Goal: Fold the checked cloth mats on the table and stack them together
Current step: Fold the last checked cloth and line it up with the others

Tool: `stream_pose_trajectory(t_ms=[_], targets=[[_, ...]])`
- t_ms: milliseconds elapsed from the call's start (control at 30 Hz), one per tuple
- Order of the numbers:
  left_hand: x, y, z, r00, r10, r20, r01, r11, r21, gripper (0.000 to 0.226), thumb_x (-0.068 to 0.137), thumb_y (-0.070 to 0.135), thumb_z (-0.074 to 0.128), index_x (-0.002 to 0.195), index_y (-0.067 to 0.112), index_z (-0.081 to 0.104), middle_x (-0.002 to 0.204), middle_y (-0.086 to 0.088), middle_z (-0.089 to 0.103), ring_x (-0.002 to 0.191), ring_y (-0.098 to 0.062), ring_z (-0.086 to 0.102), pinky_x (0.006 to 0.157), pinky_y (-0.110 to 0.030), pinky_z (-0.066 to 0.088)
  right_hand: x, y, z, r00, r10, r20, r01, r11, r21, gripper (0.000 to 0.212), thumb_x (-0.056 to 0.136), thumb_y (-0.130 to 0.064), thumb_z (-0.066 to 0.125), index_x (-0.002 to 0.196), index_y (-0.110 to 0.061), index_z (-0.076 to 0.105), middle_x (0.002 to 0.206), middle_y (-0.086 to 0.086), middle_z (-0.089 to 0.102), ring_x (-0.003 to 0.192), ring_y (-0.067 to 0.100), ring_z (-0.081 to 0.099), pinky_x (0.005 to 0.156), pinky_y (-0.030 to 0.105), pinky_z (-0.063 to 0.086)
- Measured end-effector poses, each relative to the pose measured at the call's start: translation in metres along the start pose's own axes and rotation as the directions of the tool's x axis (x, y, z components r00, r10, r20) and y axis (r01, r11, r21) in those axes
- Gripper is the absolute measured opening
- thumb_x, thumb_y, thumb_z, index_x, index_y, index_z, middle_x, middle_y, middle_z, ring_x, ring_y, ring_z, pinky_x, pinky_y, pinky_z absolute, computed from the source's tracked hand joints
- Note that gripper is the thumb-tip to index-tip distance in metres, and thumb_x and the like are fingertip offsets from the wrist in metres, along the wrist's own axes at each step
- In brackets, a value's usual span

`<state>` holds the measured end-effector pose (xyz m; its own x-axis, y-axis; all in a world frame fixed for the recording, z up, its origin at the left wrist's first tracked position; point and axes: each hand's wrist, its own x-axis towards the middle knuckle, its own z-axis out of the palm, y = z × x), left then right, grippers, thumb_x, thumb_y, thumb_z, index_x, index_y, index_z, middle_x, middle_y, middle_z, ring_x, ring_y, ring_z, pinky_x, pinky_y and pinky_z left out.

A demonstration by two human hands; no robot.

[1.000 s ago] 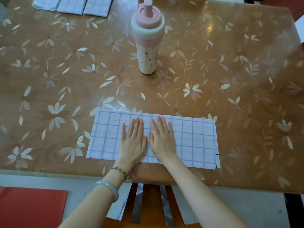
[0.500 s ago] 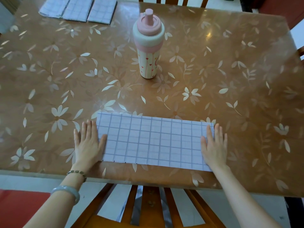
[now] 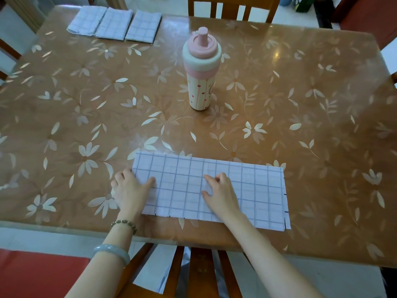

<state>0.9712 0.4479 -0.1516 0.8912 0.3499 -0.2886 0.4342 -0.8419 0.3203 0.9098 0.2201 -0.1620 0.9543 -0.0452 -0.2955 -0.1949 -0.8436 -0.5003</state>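
- A long checked mat [image 3: 247, 190] lies flat at the tabletop's [image 3: 300, 104] 6 o'clock edge.
- The left hand [image 3: 131, 190] pinches the mat's 9 o'clock end, thumb on top.
- The right hand [image 3: 221, 192] rests mid-mat, fingers bent; I cannot tell whether it grips.
- Three folded mats [image 3: 116, 24] sit at 11 o'clock.
- A pink bottle [image 3: 200, 72] stands upright towards 12.

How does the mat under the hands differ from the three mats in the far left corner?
The near mat is a long strip; the far mats are folded into shorter blocks. The left hand holds the near mat's left end and the right hand rests on its middle; the far mats lie untouched, side by side. All are white with blue checks.
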Motion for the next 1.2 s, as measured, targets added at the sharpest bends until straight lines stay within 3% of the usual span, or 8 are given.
stream_pose_trajectory(t_ms=[167, 333, 467, 567, 700, 900, 1000, 1200], targets=[[0.004, 0.000, -0.008, 0.996, -0.044, 0.082, 0.054, 0.990, -0.131, 0.058, 0.076, 0.042, 0.072, 0.113, 0.008, 0.043, 0.107, -0.008, 0.054, 0.091, -0.033, 0.057, 0.073, -0.043, 0.049, 0.001, 0.006, -0.002, 0.999, 0.024, 0.036, -0.027, 0.996, 0.082, 0.054, 0.090, -0.027, 0.059, 0.140, -0.018, 0.042, 0.109, -0.001, 0.037, 0.106, 0.019, 0.043, 0.094, 0.026, 0.039], [0.003, -0.004, -0.025, 0.985, 0.004, 0.172, 0.046, 0.957, -0.286, 0.018, 0.088, 0.021, 0.060, 0.097, 0.007, 0.053, 0.081, 0.001, 0.057, 0.081, -0.028, 0.057, 0.056, -0.030, 0.038, 0.000, 0.013, -0.007, 0.998, 0.019, 0.059, -0.024, 0.997, 0.076, 0.056, 0.089, -0.026, 0.060, 0.142, -0.019, 0.041, 0.104, -0.005, 0.032, 0.106, 0.017, 0.042, 0.094, 0.024, 0.037], [0.000, -0.008, -0.051, 0.971, 0.112, 0.213, -0.017, 0.916, -0.400, 0.011, 0.086, 0.018, 0.064, 0.091, 0.008, 0.066, 0.084, -0.005, 0.068, 0.085, -0.028, 0.063, 0.068, -0.038, 0.048, 0.000, 0.012, -0.010, 0.995, 0.051, 0.084, -0.059, 0.993, 0.098, 0.064, 0.086, -0.032, 0.062, 0.144, -0.025, 0.035, 0.105, -0.006, 0.031, 0.104, 0.015, 0.039, 0.091, 0.023, 0.038], [-0.008, -0.001, -0.074, 0.950, 0.206, 0.234, -0.078, 0.882, -0.464, 0.010, 0.087, 0.016, 0.065, 0.089, 0.025, 0.067, 0.091, 0.003, 0.070, 0.086, -0.019, 0.066, 0.079, -0.042, 0.054, 0.001, 0.009, -0.011, 0.993, 0.062, 0.103, -0.071, 0.993, 0.092, 0.069, 0.084, -0.034, 0.061, 0.146, -0.027, 0.031, 0.105, -0.006, 0.032, 0.104, 0.014, 0.038, 0.089, 0.023, 0.039], [-0.021, 0.014, -0.103, 0.925, 0.298, 0.235, -0.140, 0.845, -0.516, 0.025, 0.087, 0.015, 0.067, 0.088, 0.039, 0.065, 0.085, 0.014, 0.073, 0.079, -0.006, 0.068, 0.074, -0.029, 0.054, 0.003, 0.008, -0.013, 0.988, 0.076, 0.132, -0.091, 0.990, 0.104, 0.073, 0.082, -0.034, 0.064, 0.146, -0.029, 0.028, 0.107, -0.005, 0.032, 0.106, 0.014, 0.037, 0.092, 0.025, 0.039], [-0.050, 0.051, -0.123, 0.883, 0.405, 0.238, -0.219, 0.804, -0.553, 0.018, 0.085, 0.011, 0.068, 0.090, 0.028, 0.071, 0.087, 0.018, 0.073, 0.079, -0.003, 0.069, 0.072, -0.024, 0.055, 0.003, 0.006, -0.015, 0.985, 0.080, 0.151, -0.098, 0.989, 0.112, 0.077, 0.081, -0.035, 0.068, 0.147, -0.030, 0.027, 0.110, -0.004, 0.033, 0.108, 0.016, 0.037, 0.096, 0.027, 0.038], [-0.061, 0.065, -0.132, 0.864, 0.450, 0.224, -0.265, 0.787, -0.557, 0.024, 0.085, 0.009, 0.068, 0.090, 0.033, 0.069, 0.086, 0.022, 0.072, 0.080, 0.001, 0.069, 0.068, -0.017, 0.053, 0.005, -0.001, -0.010, 0.986, 0.070, 0.151, -0.091, 0.986, 0.139, 0.078, 0.081, -0.036, 0.069, 0.147, -0.029, 0.027, 0.110, -0.004, 0.033, 0.108, 0.016, 0.037, 0.098, 0.027, 0.038], [-0.073, 0.075, -0.141, 0.840, 0.486, 0.240, -0.292, 0.779, -0.555, 0.024, 0.085, 0.007, 0.068, 0.087, 0.031, 0.070, 0.084, 0.016, 0.074, 0.078, -0.003, 0.070, 0.075, -0.027, 0.058, 0.012, -0.031, 0.008, 0.990, 0.013, 0.142, -0.034, 0.989, 0.142, 0.076, 0.080, -0.032, 0.068, 0.145, -0.026, 0.029, 0.113, 0.001, 0.037, 0.109, 0.021, 0.039, 0.096, 0.033, 0.041]])
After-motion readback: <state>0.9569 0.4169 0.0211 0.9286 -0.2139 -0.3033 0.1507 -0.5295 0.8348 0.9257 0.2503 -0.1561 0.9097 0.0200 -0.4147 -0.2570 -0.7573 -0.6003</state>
